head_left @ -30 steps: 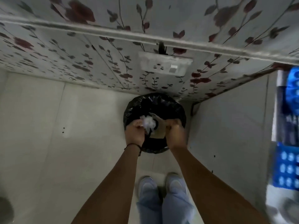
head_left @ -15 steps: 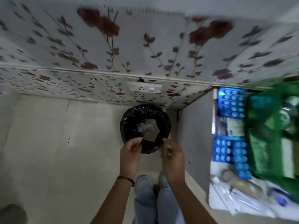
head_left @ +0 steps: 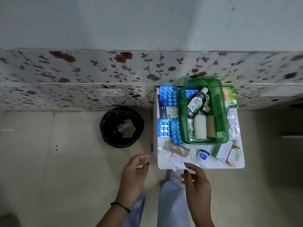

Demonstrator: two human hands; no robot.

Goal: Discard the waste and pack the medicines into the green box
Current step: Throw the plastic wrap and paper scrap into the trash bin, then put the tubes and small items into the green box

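A translucent green plastic box stands right of centre on a small white table, holding bottles and rolls, with blue foil blister packs beside it. Left of it, a black-lined round bin holds crumpled waste. At lower centre, the left hand and right hand hover open, empty.
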